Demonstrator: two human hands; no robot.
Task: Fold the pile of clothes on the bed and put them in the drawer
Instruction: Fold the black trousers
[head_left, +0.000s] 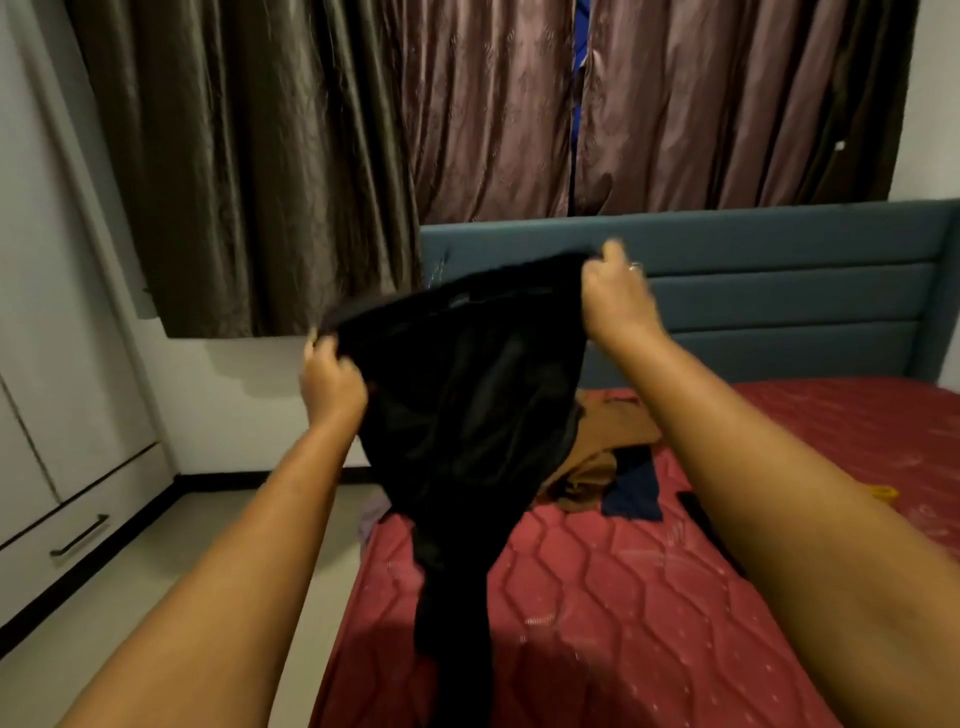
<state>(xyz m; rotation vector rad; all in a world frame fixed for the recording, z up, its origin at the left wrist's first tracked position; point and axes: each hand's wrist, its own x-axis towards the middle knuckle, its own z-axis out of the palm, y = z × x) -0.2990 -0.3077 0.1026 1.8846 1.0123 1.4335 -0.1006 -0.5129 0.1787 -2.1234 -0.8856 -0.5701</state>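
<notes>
I hold a black garment (467, 415) up in the air over the bed. My left hand (332, 382) grips its top edge at the left and my right hand (615, 296) grips the top edge at the right. The cloth hangs down between my arms, and its lower end reaches the red mattress (623, 597). Behind it on the bed lies a pile of clothes: a brown piece (608, 447) and a dark blue piece (636, 493), partly hidden by the black garment. A white drawer (78, 535) with a dark handle sits low in the wardrobe at the left.
A teal padded headboard (779, 291) stands behind the bed. Brown curtains (311, 156) hang along the back wall. A white wardrobe (47, 312) fills the left side, with pale floor (208, 545) between it and the bed. A small yellow thing (519, 492) lies at my right forearm.
</notes>
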